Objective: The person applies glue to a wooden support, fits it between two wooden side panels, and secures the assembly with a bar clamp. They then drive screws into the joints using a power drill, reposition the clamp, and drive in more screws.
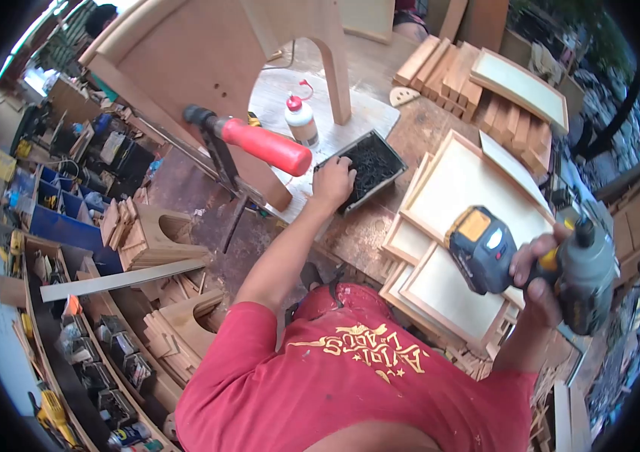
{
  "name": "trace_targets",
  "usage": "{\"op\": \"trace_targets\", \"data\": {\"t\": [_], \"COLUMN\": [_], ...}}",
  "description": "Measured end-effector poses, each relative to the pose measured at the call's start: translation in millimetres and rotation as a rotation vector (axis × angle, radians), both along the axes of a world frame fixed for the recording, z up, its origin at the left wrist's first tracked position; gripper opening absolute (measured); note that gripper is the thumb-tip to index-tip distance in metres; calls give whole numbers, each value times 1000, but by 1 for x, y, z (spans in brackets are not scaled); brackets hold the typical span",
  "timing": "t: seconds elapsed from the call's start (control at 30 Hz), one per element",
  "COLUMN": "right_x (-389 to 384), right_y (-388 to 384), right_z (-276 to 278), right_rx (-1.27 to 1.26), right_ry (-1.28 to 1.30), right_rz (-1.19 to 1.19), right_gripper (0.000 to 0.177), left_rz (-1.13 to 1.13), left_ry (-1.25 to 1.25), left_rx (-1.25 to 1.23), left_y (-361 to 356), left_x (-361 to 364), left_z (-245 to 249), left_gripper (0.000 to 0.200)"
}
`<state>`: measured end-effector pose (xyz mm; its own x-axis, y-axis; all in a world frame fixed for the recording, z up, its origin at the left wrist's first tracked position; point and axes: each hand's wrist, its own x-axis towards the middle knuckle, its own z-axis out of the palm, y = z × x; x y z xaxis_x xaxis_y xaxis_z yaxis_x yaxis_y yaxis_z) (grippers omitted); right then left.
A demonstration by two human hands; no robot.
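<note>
My left hand [334,181] reaches over the near left end of a metal box of black screws [371,163]. Its fingers are curled down at the screws, and what they pinch is hidden. In my right hand [537,275] is a cordless impact driver [587,282], held up at the right with its battery pack [480,248] pointing left. A white glue bottle [301,124] with a red cap stands just beyond the box. Left of the bottle, a clamp with a red handle [267,145] is fixed on a curved wooden furniture piece [184,60].
Framed pale panels [455,294] are stacked to the right of the box. Wooden strips [440,71] lie in piles at the far right. Cut wooden parts [150,233] and blue bins [68,218] are at the left. A yellow drill [55,414] rests at lower left.
</note>
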<state>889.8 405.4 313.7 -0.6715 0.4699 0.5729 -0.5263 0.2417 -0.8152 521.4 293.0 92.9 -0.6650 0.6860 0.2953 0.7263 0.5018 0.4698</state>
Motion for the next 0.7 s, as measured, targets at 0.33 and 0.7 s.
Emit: {"op": "trace_targets", "data": {"t": [0.33,0.7], "right_x": [18,-1], "right_y": [-26,-95], "right_z": [-14,-38], "right_rx": [-14,-151], "right_ry": [-138,-178], "right_rz": [118,32], "right_gripper": [76,79], "left_rz": [-243,-166], "left_ry": [199,-399], "left_rx": [-178,793], "left_y": [10,-24], "left_x": [-15,21], "left_z": [1,22], "left_gripper": [15,10]}}
